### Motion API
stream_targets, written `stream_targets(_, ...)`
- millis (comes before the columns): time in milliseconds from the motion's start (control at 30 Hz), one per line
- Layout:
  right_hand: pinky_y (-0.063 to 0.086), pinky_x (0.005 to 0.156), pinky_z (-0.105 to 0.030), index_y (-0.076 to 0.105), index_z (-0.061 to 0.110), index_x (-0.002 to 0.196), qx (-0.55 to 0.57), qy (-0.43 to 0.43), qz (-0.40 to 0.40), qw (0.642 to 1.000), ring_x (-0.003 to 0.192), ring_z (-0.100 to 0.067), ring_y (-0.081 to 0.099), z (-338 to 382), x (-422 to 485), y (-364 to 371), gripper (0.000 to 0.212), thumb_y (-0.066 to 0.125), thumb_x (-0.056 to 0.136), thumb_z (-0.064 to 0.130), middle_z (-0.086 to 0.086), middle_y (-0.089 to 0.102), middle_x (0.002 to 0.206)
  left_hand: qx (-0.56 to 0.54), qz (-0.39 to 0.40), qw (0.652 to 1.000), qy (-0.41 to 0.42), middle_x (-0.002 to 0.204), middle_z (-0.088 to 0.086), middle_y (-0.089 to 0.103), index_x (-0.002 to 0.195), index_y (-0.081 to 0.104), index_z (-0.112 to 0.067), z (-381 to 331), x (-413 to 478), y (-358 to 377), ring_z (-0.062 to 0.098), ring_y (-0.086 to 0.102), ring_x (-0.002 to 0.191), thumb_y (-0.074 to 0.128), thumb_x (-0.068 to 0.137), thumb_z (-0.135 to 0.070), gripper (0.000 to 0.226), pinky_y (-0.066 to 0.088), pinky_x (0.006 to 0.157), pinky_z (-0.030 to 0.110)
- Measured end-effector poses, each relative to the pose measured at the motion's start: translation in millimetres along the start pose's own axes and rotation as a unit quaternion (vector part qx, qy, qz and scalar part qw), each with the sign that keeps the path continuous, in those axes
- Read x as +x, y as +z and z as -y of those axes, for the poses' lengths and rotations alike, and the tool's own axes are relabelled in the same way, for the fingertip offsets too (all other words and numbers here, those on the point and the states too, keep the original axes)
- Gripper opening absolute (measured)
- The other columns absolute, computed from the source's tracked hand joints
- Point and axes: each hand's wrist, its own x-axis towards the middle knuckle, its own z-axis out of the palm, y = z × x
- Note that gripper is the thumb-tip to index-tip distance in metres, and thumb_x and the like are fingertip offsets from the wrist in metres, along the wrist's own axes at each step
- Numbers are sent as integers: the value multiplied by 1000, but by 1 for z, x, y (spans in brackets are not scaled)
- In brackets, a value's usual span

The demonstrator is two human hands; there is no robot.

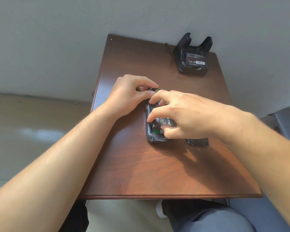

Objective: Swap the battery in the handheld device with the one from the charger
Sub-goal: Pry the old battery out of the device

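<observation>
A dark handheld device (151, 137) lies face down in the middle of the brown table (141, 173), its back compartment open. A black battery (165, 121) with white print sits in that compartment. My left hand (129, 94) pinches the device's far end. My right hand (182, 113) reaches over it, fingertips and thumb closed around the battery's edges. At the back right a black charger cradle (193, 54) holds a second labelled battery (196, 59). The device's middle is hidden under my right hand.
A dark flat piece (197, 141), probably the battery cover, lies just right of the device, partly under my right wrist. A thin cord (167, 47) runs behind the cradle. A grey wall backs the table. My knees are below its near edge.
</observation>
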Motion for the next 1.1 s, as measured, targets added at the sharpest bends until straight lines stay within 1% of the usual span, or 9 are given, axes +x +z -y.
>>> stream_targets(100,50,100,-44,62,40,125,3,10,1,1000,123,-23,52,3,0,1,37,61,89,34,4,41,146,1,-1,1000,2,89,-11,79,102,79,-32,0,0,0,3,71,86,76,82,-29,20,57,91,32)
stream_targets(267,48,103,-39,58,45,125,21,19,10,1000,127,-20,49,2,-4,1,38,67,89,36,7,33,146,7,-1,1000,4,91,-8,80,103,79,-31,0,0,1,9,72,90,75,83,-28,21,56,91,34)
stream_targets(400,51,95,-38,57,47,121,37,30,4,999,116,-17,49,0,-4,3,38,71,88,33,8,37,137,8,1,1000,5,92,-9,79,104,79,-30,-1,0,0,5,71,90,76,84,-26,21,56,91,30)
stream_targets(500,49,94,-34,57,48,120,59,34,5,998,108,-12,45,-4,-6,2,38,72,88,33,9,38,134,9,1,1000,5,88,-11,78,105,79,-31,-1,0,0,2,69,85,76,84,-25,22,55,89,24)
stream_targets(633,48,101,-37,56,49,119,96,37,0,995,118,-14,48,-6,-7,1,39,74,86,36,12,44,131,16,1,1000,8,83,-15,75,105,79,-31,-1,0,0,-1,67,81,77,84,-25,22,52,84,18)
stream_targets(867,47,101,-37,58,47,115,116,39,-16,992,116,-15,51,-7,-6,1,40,76,82,35,12,48,124,18,0,1000,9,82,-18,73,105,79,-32,-1,0,-1,-4,66,80,77,84,-26,22,49,81,14)
stream_targets(933,47,100,-35,58,49,113,121,39,-6,992,116,-12,50,-6,-5,0,39,75,81,36,13,47,123,17,-1,1000,8,85,-16,75,105,79,-32,-1,0,-1,-3,68,83,77,84,-26,21,51,83,16)
stream_targets(1000,48,98,-36,56,51,112,142,32,7,989,114,-11,51,-4,-4,-1,40,74,79,37,15,47,121,7,0,1000,7,90,-12,78,104,79,-32,-1,-1,-1,1,70,88,77,84,-26,21,55,88,23)
stream_targets(1100,50,97,-37,57,52,110,190,17,-10,982,113,-11,55,-3,-4,-6,41,75,76,37,15,49,120,-3,4,1000,7,91,-10,80,103,80,-30,0,-1,-2,5,73,90,76,83,-27,20,57,89,30)
